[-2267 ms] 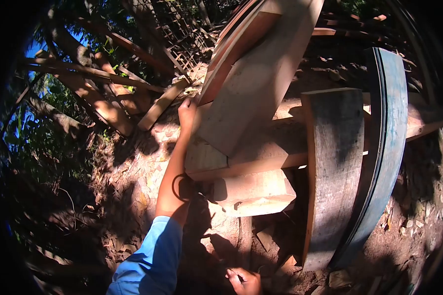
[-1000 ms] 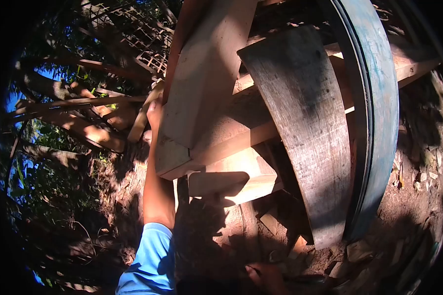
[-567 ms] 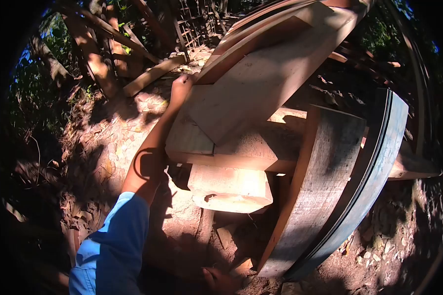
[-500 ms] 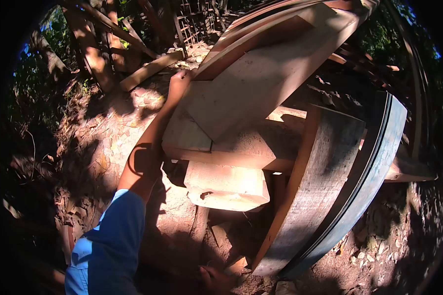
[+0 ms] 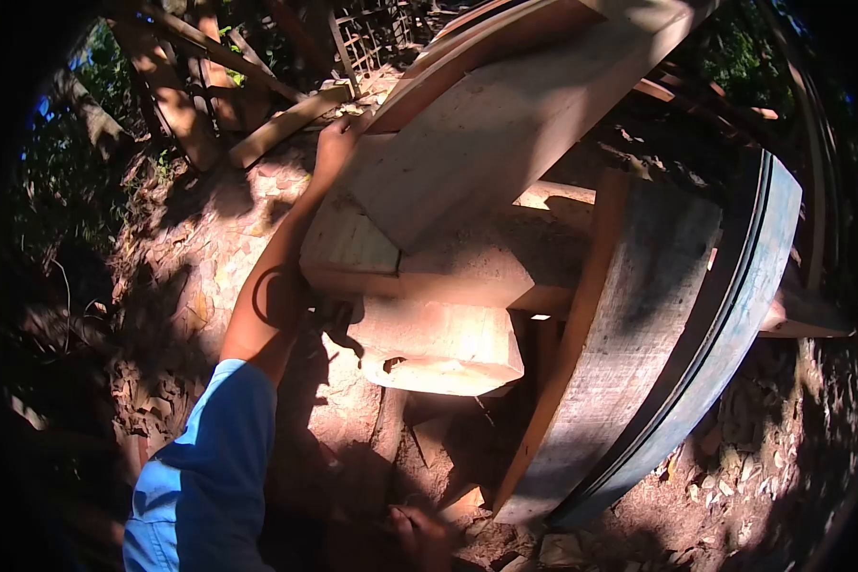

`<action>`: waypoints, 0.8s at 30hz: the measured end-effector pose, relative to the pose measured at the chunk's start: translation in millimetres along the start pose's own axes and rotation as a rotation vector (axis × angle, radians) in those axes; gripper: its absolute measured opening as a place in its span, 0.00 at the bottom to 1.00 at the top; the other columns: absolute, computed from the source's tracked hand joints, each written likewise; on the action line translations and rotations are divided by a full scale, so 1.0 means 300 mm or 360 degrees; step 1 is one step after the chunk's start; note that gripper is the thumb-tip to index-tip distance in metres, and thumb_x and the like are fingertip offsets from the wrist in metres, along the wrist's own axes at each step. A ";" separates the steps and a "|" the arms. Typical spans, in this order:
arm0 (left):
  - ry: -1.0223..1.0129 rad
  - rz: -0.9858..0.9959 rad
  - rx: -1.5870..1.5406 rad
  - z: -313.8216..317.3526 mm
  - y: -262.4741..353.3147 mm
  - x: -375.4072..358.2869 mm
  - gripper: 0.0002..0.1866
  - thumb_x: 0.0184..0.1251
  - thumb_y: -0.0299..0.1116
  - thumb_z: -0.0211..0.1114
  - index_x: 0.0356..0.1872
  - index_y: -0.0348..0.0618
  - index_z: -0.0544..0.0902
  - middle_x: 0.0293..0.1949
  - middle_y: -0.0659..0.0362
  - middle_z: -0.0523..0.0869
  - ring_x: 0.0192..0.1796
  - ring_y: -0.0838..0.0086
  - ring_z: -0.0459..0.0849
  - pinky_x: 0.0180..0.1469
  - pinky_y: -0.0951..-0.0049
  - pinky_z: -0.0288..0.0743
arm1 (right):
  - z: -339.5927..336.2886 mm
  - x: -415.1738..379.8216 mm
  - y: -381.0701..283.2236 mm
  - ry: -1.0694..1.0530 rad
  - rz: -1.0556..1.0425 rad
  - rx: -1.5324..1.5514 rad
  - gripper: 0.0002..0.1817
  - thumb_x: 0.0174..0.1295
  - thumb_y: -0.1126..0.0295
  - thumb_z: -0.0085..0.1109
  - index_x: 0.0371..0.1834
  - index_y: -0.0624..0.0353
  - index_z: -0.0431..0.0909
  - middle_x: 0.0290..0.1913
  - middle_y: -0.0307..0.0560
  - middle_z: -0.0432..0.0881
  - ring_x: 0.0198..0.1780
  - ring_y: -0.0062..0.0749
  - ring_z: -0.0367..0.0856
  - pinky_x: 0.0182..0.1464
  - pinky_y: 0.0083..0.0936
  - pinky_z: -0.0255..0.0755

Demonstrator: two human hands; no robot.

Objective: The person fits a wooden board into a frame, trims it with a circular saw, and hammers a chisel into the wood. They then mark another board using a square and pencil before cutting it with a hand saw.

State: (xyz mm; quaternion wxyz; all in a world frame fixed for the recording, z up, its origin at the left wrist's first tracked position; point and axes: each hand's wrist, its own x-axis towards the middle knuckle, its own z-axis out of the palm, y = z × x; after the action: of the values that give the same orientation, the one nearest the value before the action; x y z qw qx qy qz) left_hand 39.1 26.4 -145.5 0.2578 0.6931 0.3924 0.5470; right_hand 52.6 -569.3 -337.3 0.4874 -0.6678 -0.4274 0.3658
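Board (image 5: 505, 143), wide and pale, slopes away from the person through the middle of the head view, its near end over a thick beam (image 5: 553, 243). A reddish plank (image 5: 486, 57) lies along the board's left side. The left hand (image 5: 337, 138) is at the plank's lower end, its fingers curled in; whether they clasp the wood cannot be told. A blue sleeve (image 5: 200, 477) covers the upper part of that arm. Below the beam's near end sits a lighter block (image 5: 434, 343), lit brightly by the sun. To the right, a worn grey plank (image 5: 629, 315) stands tilted, with a blue plank (image 5: 745, 315) just beside it. The right hand (image 5: 419, 529) is low in the picture, in deep shadow and partly hidden, so its grip cannot be told. Dry leaves (image 5: 229, 257) cover the ground at left.
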 end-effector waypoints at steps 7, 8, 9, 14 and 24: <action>0.0078 0.0140 0.0099 0.001 0.029 -0.025 0.27 0.70 0.53 0.66 0.43 0.31 0.87 0.34 0.46 0.88 0.35 0.70 0.83 0.46 0.66 0.76 | -0.024 0.009 0.015 0.0000 -0.0055 -0.0052 0.10 0.70 0.59 0.62 0.47 0.49 0.86 0.36 0.46 0.89 0.37 0.41 0.89 0.41 0.34 0.81; 0.0057 0.0099 0.0068 0.001 0.040 -0.026 0.27 0.70 0.53 0.66 0.43 0.31 0.87 0.34 0.46 0.89 0.35 0.69 0.83 0.45 0.66 0.76 | -0.028 0.014 0.012 -0.0030 -0.0038 -0.0063 0.10 0.70 0.60 0.62 0.48 0.49 0.86 0.37 0.46 0.89 0.37 0.40 0.89 0.41 0.33 0.81; 0.0073 0.0103 0.0071 0.000 0.057 -0.028 0.26 0.69 0.53 0.67 0.43 0.32 0.87 0.33 0.47 0.88 0.35 0.71 0.83 0.45 0.67 0.76 | -0.030 0.012 0.009 -0.0064 -0.0012 -0.0076 0.10 0.70 0.60 0.62 0.48 0.49 0.86 0.37 0.46 0.89 0.38 0.39 0.89 0.41 0.33 0.81; 0.0069 -0.0074 -0.0099 0.011 0.076 -0.044 0.24 0.68 0.50 0.70 0.41 0.33 0.88 0.31 0.53 0.88 0.35 0.75 0.81 0.43 0.71 0.75 | -0.042 0.040 -0.045 -0.0185 0.0040 0.0043 0.10 0.70 0.64 0.61 0.51 0.51 0.84 0.41 0.47 0.89 0.41 0.35 0.90 0.45 0.30 0.81; 0.0121 -0.0070 -0.0464 0.059 0.015 -0.031 0.19 0.67 0.45 0.71 0.38 0.35 0.86 0.32 0.52 0.89 0.36 0.72 0.85 0.43 0.67 0.77 | -0.067 0.207 -0.447 -0.0280 0.0062 0.0018 0.10 0.71 0.71 0.58 0.48 0.65 0.84 0.40 0.45 0.89 0.42 0.22 0.84 0.47 0.23 0.77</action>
State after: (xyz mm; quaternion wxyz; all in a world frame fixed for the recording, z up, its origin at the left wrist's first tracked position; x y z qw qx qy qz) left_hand 56.3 17.4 -151.9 0.3526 0.6182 0.3333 0.6183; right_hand 64.9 -497.2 -207.3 0.4445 -0.6385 -0.4534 0.4349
